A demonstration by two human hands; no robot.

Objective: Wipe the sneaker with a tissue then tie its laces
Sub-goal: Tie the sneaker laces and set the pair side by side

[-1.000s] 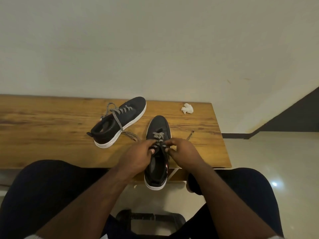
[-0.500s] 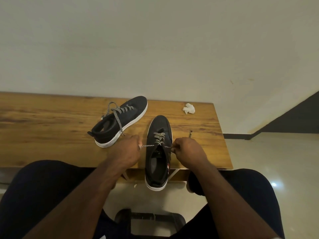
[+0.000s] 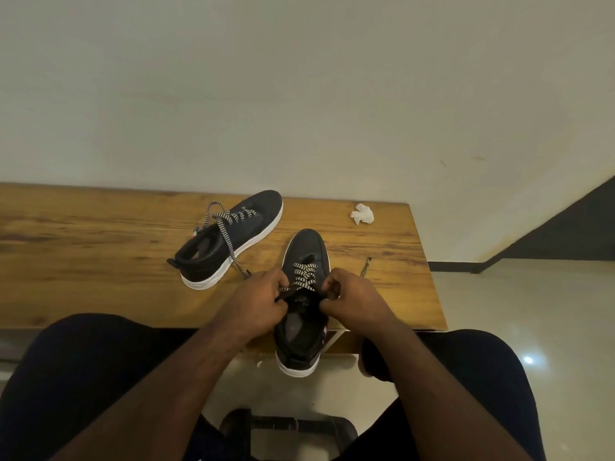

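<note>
Head view: left hand (image 3: 254, 302) and right hand (image 3: 354, 299) close together over the throat of the near sneaker (image 3: 304, 294), fingers of each curled and pinching the checked laces (image 3: 304, 276) at the top eyelets. Sneaker pointing away, toe on the table (image 3: 100, 261), heel overhanging the near edge. One lace end (image 3: 366, 266) trailing loose on the wood to the right. Second sneaker (image 3: 233, 237) just beyond on the left, laces undone; crumpled tissue (image 3: 362, 213) near the far right corner. Likely trouble: a tug toward the body tipping the overhanging shoe off the edge, or a slack pinch letting the half-made knot slip.
</note>
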